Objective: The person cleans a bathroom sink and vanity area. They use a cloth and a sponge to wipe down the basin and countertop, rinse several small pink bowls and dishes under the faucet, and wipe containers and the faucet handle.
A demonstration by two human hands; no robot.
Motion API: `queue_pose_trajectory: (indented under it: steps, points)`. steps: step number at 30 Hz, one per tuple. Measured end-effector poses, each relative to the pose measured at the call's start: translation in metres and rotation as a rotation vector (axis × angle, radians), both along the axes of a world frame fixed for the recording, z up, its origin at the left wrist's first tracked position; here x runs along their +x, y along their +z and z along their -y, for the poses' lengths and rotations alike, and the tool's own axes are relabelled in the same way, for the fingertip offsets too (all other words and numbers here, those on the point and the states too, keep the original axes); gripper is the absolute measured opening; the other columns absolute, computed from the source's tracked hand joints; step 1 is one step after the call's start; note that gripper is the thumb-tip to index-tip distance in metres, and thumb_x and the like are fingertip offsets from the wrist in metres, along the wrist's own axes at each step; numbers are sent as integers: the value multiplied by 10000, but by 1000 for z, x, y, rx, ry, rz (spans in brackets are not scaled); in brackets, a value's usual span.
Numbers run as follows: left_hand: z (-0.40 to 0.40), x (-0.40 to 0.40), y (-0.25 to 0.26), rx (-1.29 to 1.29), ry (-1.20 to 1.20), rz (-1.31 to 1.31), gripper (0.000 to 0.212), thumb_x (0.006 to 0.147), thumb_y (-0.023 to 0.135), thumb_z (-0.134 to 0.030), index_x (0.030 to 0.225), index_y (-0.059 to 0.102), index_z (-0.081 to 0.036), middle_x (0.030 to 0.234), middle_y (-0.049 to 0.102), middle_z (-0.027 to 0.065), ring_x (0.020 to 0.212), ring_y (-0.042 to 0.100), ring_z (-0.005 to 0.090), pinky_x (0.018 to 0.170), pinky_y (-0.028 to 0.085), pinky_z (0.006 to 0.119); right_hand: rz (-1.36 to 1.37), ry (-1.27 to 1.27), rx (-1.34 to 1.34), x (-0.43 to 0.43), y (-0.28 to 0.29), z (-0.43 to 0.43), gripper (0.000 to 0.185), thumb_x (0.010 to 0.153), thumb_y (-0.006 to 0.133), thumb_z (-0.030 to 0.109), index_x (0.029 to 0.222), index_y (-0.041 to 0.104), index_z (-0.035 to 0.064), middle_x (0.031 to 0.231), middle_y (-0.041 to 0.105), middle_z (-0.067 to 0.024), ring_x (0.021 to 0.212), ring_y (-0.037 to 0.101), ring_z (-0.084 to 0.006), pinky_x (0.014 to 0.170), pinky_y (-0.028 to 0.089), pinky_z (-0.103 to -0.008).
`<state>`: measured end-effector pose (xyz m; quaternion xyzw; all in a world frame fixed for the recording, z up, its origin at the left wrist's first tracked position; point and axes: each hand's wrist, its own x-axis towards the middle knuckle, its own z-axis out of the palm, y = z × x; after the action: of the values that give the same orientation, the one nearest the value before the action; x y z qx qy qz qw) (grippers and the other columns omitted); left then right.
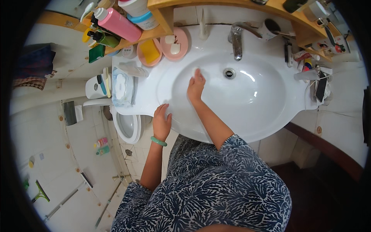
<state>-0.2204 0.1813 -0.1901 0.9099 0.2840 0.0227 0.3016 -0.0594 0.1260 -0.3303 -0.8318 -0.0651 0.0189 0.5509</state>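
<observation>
My right hand (197,85) is over the left part of the white washbasin (237,113), its fingertips on a small whitish thing (195,70), too blurred to name, against the inner wall. My left hand (162,120) lies at the basin's front left edge with nothing in it, fingers a little apart; a green bangle (158,141) circles that wrist. The metal faucet (237,43) stands behind the drain (229,73). Left of the faucet, a pink dish (182,49) holds pieces of white soap (175,48), and another pink dish (140,55) holds a yellow sponge (150,51).
A pack of wipes (123,90) and a tube (132,69) lie on the left counter. Wooden shelves (161,17) with bottles overhang the back. A cup (268,30) stands right of the faucet. The toilet (127,124) is at lower left.
</observation>
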Motion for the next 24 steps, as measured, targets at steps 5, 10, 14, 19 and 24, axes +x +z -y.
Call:
queue_pose_trajectory:
  steps: [5, 10, 14, 19, 24]
  points:
    - [21, -1, 11, 43, -35, 10, 440, 709, 648, 38, 1142, 577, 14, 1194, 573, 164, 1101, 534, 350, 943, 437, 396, 81, 1102, -34, -56, 50, 148, 485, 812, 563, -1, 1292, 521, 53, 1326, 514, -143, 1119, 483, -376, 980, 393, -418]
    - [34, 10, 19, -2, -50, -25, 453, 697, 652, 46, 1143, 586, 0, 1196, 580, 140, 1080, 556, 337, 927, 454, 383, -85, 1036, -129, -50, 57, 174, 494, 837, 555, 18, 1323, 496, 81, 1277, 545, -140, 1104, 479, -373, 961, 401, -405]
    - [34, 19, 20, 54, -83, 18, 460, 690, 660, 54, 1141, 595, -11, 1189, 592, 123, 1071, 571, 324, 917, 468, 370, -88, 492, -61, -42, 49, 68, 489, 865, 536, 32, 1347, 482, 95, 1253, 551, -148, 1091, 482, -360, 959, 404, -387]
    - [32, 5, 15, 61, -57, -2, 449, 684, 671, 51, 1124, 602, 0, 1179, 603, 126, 1070, 576, 318, 906, 478, 363, -142, 958, 60, -61, 73, 137, 542, 881, 509, 5, 1404, 413, 107, 1234, 553, -163, 1103, 473, -348, 964, 398, -379]
    - [29, 9, 11, 24, -59, 20, 448, 676, 685, 45, 1115, 611, -2, 1171, 610, 126, 1064, 583, 312, 896, 488, 358, -165, 653, 92, -63, 70, 94, 521, 896, 490, 18, 1404, 399, 92, 1282, 519, -204, 1133, 465, -362, 985, 385, -408]
